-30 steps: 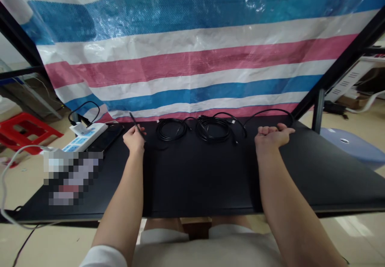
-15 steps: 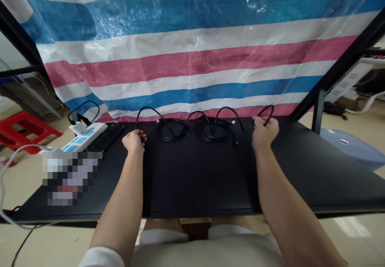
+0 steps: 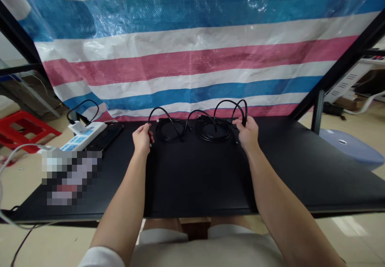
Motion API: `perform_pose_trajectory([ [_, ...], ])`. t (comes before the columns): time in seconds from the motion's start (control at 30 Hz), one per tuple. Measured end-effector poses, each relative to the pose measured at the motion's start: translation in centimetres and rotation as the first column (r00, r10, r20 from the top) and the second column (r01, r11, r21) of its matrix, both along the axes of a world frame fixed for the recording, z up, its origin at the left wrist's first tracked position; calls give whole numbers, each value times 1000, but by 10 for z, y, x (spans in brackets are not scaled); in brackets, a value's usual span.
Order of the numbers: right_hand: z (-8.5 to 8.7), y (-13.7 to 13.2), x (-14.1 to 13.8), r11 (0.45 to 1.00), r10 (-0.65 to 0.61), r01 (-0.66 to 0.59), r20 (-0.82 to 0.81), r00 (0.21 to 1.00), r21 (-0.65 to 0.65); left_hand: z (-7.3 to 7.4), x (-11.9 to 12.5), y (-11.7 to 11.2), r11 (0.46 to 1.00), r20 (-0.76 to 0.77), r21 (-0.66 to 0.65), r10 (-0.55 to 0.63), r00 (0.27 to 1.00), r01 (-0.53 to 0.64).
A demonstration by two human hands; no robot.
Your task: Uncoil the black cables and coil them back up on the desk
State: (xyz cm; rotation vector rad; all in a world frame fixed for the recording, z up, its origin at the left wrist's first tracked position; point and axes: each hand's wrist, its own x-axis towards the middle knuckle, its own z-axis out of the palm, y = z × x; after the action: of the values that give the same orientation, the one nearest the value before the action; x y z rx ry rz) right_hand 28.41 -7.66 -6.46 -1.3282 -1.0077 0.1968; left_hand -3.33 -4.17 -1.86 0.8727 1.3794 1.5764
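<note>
Two coils of black cable lie side by side on the black tabletop (image 3: 198, 179). My left hand (image 3: 142, 138) is closed on a black cable that arches up and over toward the left coil (image 3: 170, 130). Beside the right coil (image 3: 214, 129), my right hand (image 3: 248, 132) grips a black cable bent into a loop (image 3: 244, 103) above the fingers. Another length of cable arches from that side back to the right coil. A loose stretch of cable (image 3: 197, 111) rises between the two coils. The cable ends inside both hands are mostly hidden.
A white power strip (image 3: 86, 135) with chargers plugged in sits at the left, next to a dark phone (image 3: 106, 136). A striped plastic sheet (image 3: 192, 54) hangs behind the table. A red stool (image 3: 25, 130) and a bluish stool (image 3: 350, 144) stand beyond the sides.
My right hand has moved left, nearer the right coil, and its cable bends in a taller loop. My left hand has shifted right toward the left coil, still holding cable.
</note>
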Motion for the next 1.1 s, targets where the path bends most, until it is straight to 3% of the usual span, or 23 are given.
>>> perform_pose_trajectory([
  [0.13, -2, -1, -15, 999, -9, 9, -7, 1000, 36, -4, 7, -1, 997, -19, 7, -76, 997, 76],
  [0.33, 5, -7, -37, 970, -211, 225, 142, 967, -90, -9, 18, -5, 967, -7, 114, -229, 973, 228],
  [0.5, 14, -7, -40, 960, -263, 261, -12, 965, -101, -11, 19, -5, 950, 5, 159, -271, 963, 267],
  [0.57, 17, -7, -39, 981, -194, 185, -171, 966, -64, -11, 19, -4, 958, 28, 158, -246, 969, 239],
  [0.63, 19, -6, -38, 999, -46, 38, -303, 952, -30, -11, 21, -3, 966, 49, 162, -212, 976, 201],
  [0.73, 19, -6, -41, 985, 169, -165, -362, 917, 42, -12, 26, -5, 968, 40, 170, -192, 981, 182],
  [0.87, 16, -11, -53, 964, 261, -241, -209, 943, 116, -17, 37, -10, 969, -16, 164, -183, 983, 183],
  [1.0, 14, -20, -70, 980, 197, -198, 57, 979, 25, -21, 49, -18, 967, -71, 183, -166, 984, 177],
  [1.1, 14, -25, -80, 970, 244, -240, 183, 952, -46, -23, 55, -24, 960, -90, 201, -178, 980, 193],
])
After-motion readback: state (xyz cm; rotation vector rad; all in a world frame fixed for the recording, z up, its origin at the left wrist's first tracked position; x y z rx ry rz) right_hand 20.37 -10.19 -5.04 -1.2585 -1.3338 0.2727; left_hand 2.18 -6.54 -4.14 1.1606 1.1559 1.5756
